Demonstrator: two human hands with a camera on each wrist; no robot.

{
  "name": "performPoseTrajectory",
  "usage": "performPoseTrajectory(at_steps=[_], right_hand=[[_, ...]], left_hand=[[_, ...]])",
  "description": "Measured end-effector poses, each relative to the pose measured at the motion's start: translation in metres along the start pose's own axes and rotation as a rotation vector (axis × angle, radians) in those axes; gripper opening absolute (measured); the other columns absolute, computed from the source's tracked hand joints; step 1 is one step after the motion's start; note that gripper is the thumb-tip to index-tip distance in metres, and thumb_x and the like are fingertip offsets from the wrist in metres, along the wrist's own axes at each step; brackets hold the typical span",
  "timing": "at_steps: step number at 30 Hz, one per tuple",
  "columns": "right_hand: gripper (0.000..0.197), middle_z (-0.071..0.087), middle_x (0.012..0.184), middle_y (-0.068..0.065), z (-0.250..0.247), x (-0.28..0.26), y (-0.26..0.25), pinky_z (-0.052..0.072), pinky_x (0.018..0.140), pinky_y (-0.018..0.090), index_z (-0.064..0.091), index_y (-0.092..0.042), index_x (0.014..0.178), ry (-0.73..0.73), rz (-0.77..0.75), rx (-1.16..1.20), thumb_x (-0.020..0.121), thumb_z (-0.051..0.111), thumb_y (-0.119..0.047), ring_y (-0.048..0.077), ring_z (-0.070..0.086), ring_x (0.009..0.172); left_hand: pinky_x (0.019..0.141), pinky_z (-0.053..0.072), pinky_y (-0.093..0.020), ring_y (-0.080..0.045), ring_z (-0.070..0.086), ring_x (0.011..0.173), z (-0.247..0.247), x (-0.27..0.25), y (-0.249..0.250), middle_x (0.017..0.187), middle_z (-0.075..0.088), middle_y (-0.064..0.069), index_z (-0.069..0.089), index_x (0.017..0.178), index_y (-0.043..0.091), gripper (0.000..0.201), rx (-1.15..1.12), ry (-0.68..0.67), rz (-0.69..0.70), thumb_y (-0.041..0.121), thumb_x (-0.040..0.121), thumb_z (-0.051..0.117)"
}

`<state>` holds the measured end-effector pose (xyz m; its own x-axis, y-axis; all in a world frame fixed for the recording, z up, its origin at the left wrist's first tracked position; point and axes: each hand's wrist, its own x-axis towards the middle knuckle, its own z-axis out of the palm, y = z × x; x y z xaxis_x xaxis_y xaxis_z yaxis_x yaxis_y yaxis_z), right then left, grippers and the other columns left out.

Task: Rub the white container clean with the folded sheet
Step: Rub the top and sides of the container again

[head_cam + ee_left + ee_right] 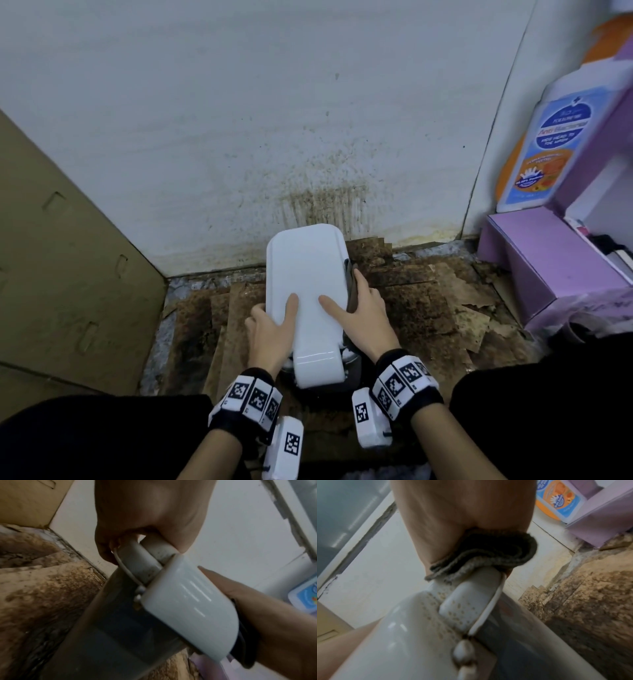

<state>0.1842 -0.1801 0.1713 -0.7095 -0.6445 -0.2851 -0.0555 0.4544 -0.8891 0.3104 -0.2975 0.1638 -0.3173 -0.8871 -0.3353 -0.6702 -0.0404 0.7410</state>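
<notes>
The glossy white plastic container is held above stained brown cardboard. It is gripped by the left hand; a folded grey knitted cloth is pressed against its side by the right hand. Rubbing appears underway; a stroke along the speckled side ridge seems called for next.

Glossy white container with rounded lid, speckled side clasp; folded grey sheet against its right side.

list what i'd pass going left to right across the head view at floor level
brown cardboard panel → left hand → white plastic container → folded grey cloth sheet → right hand → purple cardboard box
</notes>
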Motion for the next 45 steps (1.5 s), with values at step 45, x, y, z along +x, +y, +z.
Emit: performPoseTrajectory(at_steps=[45], right_hand=[[0.106,0.004,0.163,0.009,-0.009,0.044,0.001,0.023,0.117,0.054,-0.014,-0.024,0.160,0.089,0.008,-0.061,0.091,0.055,-0.066,0.029,0.001,0.150]], left_hand=[[0.084,0.043,-0.040,-0.033,0.059,0.110,-0.022,-0.015,-0.012,0.124,0.058,-0.009,0.049,0.115,0.016,0.061,0.562,-0.020,0.171,0.069,0.099,0.025]])
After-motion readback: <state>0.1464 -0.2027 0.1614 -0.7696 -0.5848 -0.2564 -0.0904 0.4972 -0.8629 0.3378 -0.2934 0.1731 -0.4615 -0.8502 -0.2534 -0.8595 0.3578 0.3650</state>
